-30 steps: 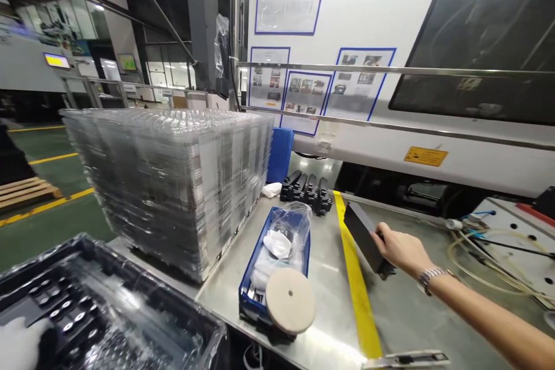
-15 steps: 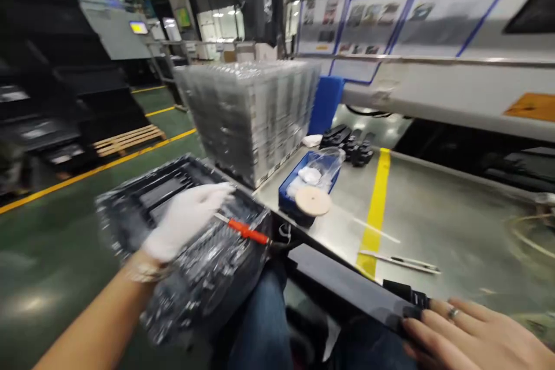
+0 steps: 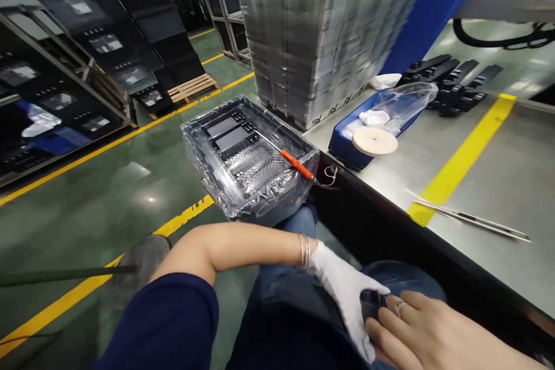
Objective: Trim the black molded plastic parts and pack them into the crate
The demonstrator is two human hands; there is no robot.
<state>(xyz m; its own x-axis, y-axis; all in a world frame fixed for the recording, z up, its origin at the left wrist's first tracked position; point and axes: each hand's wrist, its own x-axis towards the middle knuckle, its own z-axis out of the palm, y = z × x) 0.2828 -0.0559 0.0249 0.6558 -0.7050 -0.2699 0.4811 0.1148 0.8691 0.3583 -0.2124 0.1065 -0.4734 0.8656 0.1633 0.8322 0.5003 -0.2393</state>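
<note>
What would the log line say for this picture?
left hand: gloved, on black part | right hand: bare, on part | place: lap | tray: beside knee

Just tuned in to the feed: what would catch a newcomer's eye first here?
Low in the frame, the white-gloved left hand and bare right hand meet on a small dark part over the lap. Beyond them sits a plastic-wrapped black tray bearing an orange-handled tool, before a tall stack of clear trays.

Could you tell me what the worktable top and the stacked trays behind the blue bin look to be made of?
Worktable top: likely brushed metal, grey with a dull sheen. Stacked trays: seemingly thin clear plastic, see-through and glinting. Blue bin: probably moulded plastic.
</note>
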